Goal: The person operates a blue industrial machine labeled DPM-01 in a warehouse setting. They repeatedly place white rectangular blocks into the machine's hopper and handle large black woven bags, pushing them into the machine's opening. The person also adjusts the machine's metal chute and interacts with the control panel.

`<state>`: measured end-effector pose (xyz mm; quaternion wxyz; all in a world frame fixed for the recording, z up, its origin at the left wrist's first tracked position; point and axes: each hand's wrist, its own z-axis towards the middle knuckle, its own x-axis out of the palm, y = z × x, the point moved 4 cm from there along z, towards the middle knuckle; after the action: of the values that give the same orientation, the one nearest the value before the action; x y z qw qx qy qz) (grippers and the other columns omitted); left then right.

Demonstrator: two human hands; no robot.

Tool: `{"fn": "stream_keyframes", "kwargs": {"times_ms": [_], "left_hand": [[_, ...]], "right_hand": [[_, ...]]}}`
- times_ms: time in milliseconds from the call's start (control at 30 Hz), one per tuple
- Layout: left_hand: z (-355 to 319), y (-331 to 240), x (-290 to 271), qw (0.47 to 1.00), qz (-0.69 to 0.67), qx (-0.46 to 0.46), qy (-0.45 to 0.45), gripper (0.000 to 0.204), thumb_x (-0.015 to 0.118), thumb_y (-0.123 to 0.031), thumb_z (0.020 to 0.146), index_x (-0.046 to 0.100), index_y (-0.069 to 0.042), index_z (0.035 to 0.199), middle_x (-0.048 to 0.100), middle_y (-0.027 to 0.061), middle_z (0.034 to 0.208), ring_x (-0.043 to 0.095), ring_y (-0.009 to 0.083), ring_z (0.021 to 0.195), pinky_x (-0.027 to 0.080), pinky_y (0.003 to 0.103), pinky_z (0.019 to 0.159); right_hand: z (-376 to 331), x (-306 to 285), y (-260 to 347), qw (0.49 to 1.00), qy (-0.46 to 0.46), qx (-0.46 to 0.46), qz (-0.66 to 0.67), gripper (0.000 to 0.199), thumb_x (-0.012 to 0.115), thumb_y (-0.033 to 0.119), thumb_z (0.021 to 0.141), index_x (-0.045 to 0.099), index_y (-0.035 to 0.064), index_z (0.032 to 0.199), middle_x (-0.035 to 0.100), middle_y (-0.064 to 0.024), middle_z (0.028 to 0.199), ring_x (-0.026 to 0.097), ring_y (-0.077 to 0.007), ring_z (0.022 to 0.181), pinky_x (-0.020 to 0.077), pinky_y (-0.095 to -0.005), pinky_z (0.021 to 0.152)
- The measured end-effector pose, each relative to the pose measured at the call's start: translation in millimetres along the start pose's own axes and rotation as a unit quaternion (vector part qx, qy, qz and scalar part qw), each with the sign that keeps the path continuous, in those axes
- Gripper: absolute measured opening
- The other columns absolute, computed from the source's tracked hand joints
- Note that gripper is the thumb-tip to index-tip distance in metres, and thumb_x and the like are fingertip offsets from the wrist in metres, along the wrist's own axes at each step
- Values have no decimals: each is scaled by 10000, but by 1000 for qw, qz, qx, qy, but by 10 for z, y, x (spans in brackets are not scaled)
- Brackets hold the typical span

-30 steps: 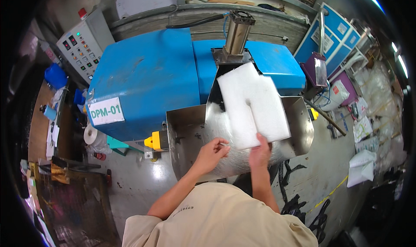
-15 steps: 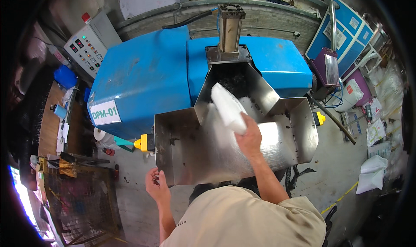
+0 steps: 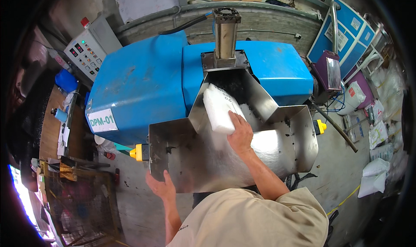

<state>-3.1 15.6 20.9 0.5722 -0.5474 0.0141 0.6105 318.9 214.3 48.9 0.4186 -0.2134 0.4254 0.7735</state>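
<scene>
- The white slab [image 3: 219,108] sits at the mouth of the steel hopper [image 3: 225,156], tilted, its upper end already down in the dark throat under the vertical cylinder [image 3: 226,32], its lower end jutting out onto the sloping chute.
- The right hand [image 3: 240,134] lies flat against the slab's lower end, fingers spread over it, pressing rather than gripping.
- By my reckoning the feeding is well under way: the slab is in the throat but not swallowed; most of it shows, so the push is left to finish.
- The left hand [image 3: 162,187] hangs open at the hopper's lower left edge, holding nothing; whether it touches the metal I cannot tell.
- The blue machine [image 3: 138,86] stands behind the hopper, a grey control box [image 3: 89,52] to its left, a yellow knob [image 3: 139,152] by the hopper's left side.
- White sacks [image 3: 375,182] lie on the floor, well apart to the right.
- Against a second ago: then both hands held a broad white sheet above the chute; now one hand alone bears on it, it stands edge-on deeper in the throat, and the left hand has dropped away to the side.
</scene>
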Motion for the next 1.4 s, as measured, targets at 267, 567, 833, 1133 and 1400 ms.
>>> {"fn": "stream_keyframes", "kwargs": {"times_ms": [267, 567, 833, 1133, 1400], "left_hand": [[-19, 76, 77, 997, 54, -42, -29, 573, 760, -231, 886, 543, 29, 1349, 608, 231, 1278, 589, 442, 1188, 481, 494, 986], [337, 8, -126, 987, -96, -102, 79, 355, 756, -169, 911, 647, 27, 1185, 698, 198, 1096, 651, 402, 1002, 507, 456, 896], [317, 150, -32, 993, -75, -82, 42, 214, 745, -143, 921, 693, 28, 1039, 727, 189, 940, 677, 390, 878, 518, 453, 815], [310, 150, -45, 995, -58, -69, 40, 237, 741, -161, 929, 696, 28, 1063, 744, 188, 983, 693, 396, 924, 518, 456, 840], [316, 259, 30, 992, -69, -85, 63, 323, 720, -206, 975, 673, 57, 1157, 754, 219, 1040, 706, 384, 966, 523, 453, 865]], "right_hand": [[428, 263, -228, 999, -40, 4, -2, 755, 719, -38, 716, 623, 143, 1442, 707, -160, 1250, 669, -401, 1143, 544, -458, 965], [736, -803, -229, 978, 124, 157, 66, 586, 756, 30, 813, 674, 184, 1372, 754, -155, 1181, 702, -428, 1064, 554, -463, 936], [403, -633, -438, 999, 40, 21, 6, 655, 693, -72, 772, 690, 192, 1372, 734, -111, 1287, 682, -352, 1189, 536, -432, 1008], [1063, 4, -436, 996, -56, -26, -61, 641, 754, 33, 777, 646, 181, 1392, 722, -123, 1294, 672, -361, 1186, 518, -449, 1007], [879, -439, -384, 993, 48, 101, 27, 570, 789, 118, 839, 659, 220, 1384, 757, -152, 1181, 699, -394, 1098, 544, -462, 939]]}}
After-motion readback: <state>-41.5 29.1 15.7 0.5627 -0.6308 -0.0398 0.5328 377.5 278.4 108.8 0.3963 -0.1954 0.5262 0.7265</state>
